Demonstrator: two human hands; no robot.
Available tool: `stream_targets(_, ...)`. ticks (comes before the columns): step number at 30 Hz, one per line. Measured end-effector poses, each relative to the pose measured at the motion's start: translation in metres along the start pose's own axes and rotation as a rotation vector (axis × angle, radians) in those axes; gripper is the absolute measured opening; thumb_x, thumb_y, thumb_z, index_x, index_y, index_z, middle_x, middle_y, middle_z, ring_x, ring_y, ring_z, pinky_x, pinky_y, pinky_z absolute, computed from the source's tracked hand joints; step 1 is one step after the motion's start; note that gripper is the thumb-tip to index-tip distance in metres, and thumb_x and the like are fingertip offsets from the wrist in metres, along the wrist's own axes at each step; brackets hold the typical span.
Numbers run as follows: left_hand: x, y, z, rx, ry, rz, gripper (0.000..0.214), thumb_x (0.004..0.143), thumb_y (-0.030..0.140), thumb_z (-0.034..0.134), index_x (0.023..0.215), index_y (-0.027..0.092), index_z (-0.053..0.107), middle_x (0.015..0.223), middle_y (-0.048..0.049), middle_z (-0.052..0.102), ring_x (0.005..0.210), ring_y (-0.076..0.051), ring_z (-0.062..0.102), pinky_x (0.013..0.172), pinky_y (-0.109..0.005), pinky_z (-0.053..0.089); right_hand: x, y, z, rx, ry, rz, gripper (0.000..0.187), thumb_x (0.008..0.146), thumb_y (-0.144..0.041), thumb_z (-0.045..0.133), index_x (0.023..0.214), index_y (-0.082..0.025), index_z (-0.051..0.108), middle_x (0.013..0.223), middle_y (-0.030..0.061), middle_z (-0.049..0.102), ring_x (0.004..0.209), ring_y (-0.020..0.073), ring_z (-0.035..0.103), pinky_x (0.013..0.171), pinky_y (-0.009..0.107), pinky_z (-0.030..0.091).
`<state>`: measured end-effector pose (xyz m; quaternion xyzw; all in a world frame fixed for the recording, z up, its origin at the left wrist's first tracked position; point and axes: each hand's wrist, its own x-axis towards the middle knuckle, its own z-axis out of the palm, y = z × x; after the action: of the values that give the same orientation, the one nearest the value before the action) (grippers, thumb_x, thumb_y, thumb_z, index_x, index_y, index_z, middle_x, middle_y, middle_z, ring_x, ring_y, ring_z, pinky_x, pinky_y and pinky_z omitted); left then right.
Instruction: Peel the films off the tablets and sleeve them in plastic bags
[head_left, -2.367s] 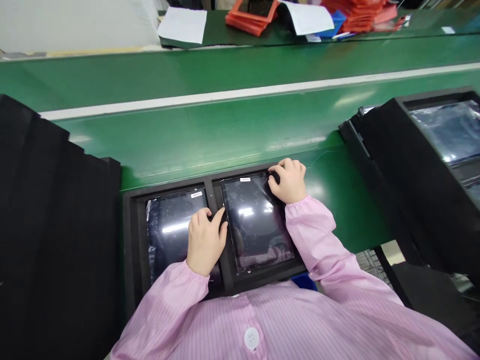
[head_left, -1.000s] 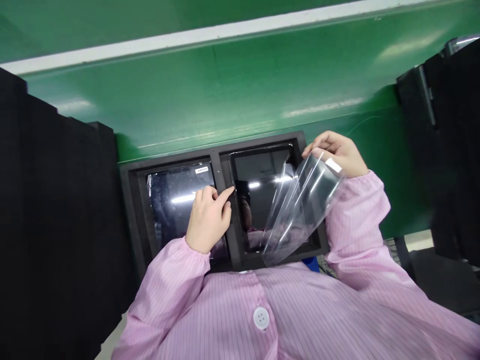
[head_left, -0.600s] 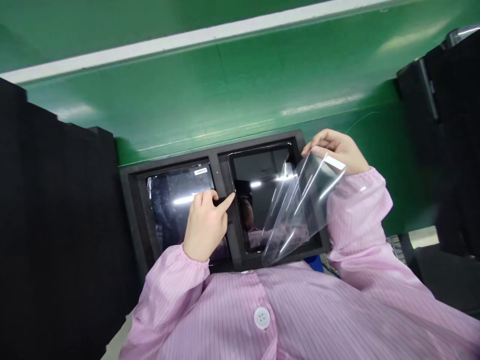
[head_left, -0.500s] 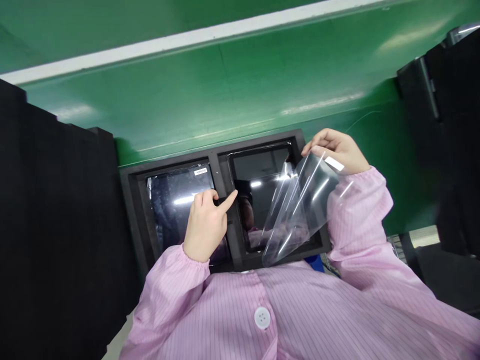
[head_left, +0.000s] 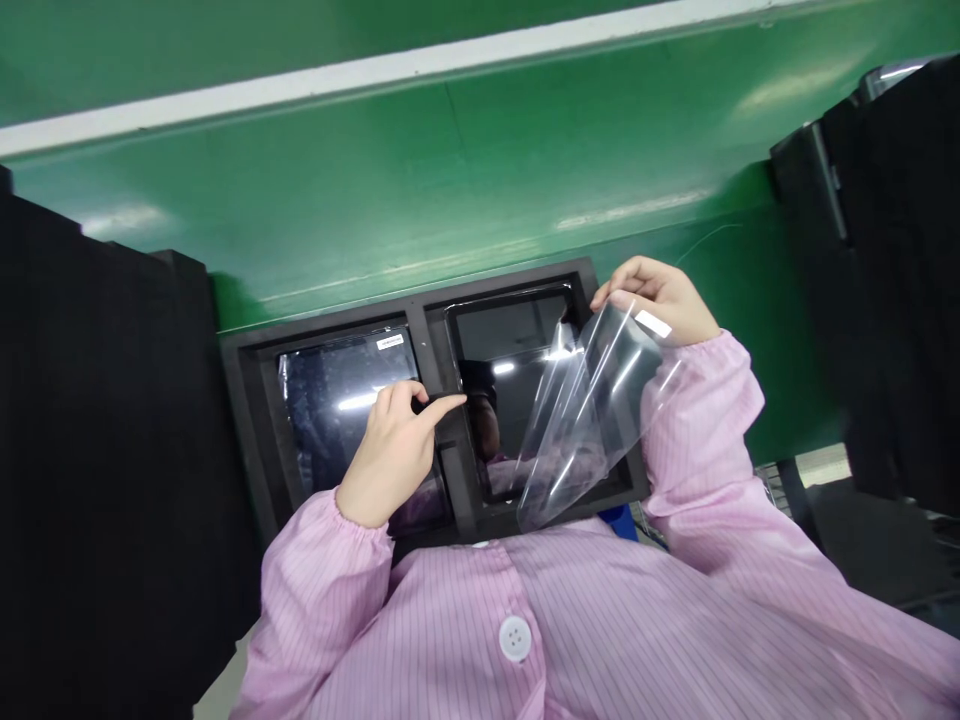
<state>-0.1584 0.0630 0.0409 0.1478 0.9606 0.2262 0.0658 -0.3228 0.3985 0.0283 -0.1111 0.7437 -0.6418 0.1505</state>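
My right hand (head_left: 664, 297) is closed in a pinch on the top corner of a clear plastic film (head_left: 574, 425) with a white label (head_left: 652, 323). The film hangs curled over the right side of a glossy black screen panel (head_left: 506, 335), which lies in the right compartment of a dark foam tray (head_left: 426, 350). My left hand (head_left: 394, 440) holds nothing. Its thumb is stretched out to the panel's left edge and its other fingers are bent. Below this hand, another screen panel (head_left: 319, 405), bearing a small white sticker (head_left: 390, 342), lies in the left compartment.
The tray rests on a green work surface (head_left: 360, 190). A stack of black foam trays (head_left: 105, 430) rises on the left, and more black trays (head_left: 885, 280) stand on the right. A white strip (head_left: 300, 82) crosses the far side.
My left thumb has swung slightly downward beside the right panel, and the left hand's fingers sit closer together. The right hand still holds the film. The whole view has shifted a little.
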Motion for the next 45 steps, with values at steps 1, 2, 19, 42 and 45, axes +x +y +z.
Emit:
stream_targets(1, 0.000, 0.000, 0.002, 0.024, 0.012, 0.010, 0.052, 0.093, -0.001, 0.042, 0.131, 0.024, 0.067, 0.106, -0.0107, 0.045, 0.102, -0.025, 0.045, 0.092, -0.045, 0.050, 0.000, 0.000, 0.000, -0.005, -0.002, -0.006, 0.036, 0.076, -0.047, 0.085, 0.080, -0.020, 0.062, 0.082, 0.0042, 0.076, 0.072, 0.0144, 0.067, 0.069, 0.029, 0.051)
stream_targets(2, 0.001, 0.000, 0.003, 0.042, 0.021, 0.018, 0.055, 0.093, -0.001, 0.041, 0.134, 0.026, 0.065, 0.105, -0.0105, 0.044, 0.101, -0.025, 0.044, 0.091, -0.045, 0.050, 0.000, 0.001, 0.000, -0.009, -0.003, -0.009, 0.035, 0.077, -0.046, 0.085, 0.081, -0.020, 0.062, 0.082, 0.0044, 0.076, 0.074, 0.0145, 0.068, 0.070, 0.030, 0.051)
stream_targets(19, 0.003, -0.004, 0.004, 0.030, 0.035, 0.030, 0.054, 0.093, -0.001, 0.040, 0.135, 0.025, 0.064, 0.103, -0.0092, 0.044, 0.098, -0.023, 0.042, 0.093, -0.044, 0.049, 0.000, -0.002, 0.003, 0.007, 0.005, 0.023, 0.034, 0.077, -0.043, 0.085, 0.081, -0.019, 0.061, 0.082, 0.0044, 0.074, 0.074, 0.0148, 0.067, 0.068, 0.030, 0.051)
stream_targets(42, 0.005, 0.006, 0.015, 0.242, 0.038, -0.028, 0.065, 0.086, -0.006, 0.035, 0.145, 0.016, 0.054, 0.101, -0.0121, 0.045, 0.094, -0.024, 0.043, 0.088, -0.042, 0.050, 0.001, -0.007, 0.008, -0.030, 0.028, 0.042, 0.042, 0.069, -0.055, 0.087, 0.077, -0.023, 0.060, 0.079, 0.0048, 0.073, 0.075, 0.0195, 0.064, 0.073, 0.036, 0.053)
stream_targets(45, 0.003, 0.003, 0.011, 0.202, 0.049, 0.011, 0.063, 0.088, -0.006, 0.034, 0.141, 0.020, 0.059, 0.103, -0.0114, 0.044, 0.096, -0.023, 0.042, 0.091, -0.041, 0.050, 0.001, -0.008, 0.009, -0.013, 0.038, 0.046, 0.041, 0.070, -0.053, 0.088, 0.076, -0.022, 0.061, 0.080, 0.0050, 0.073, 0.073, 0.0177, 0.063, 0.075, 0.035, 0.053)
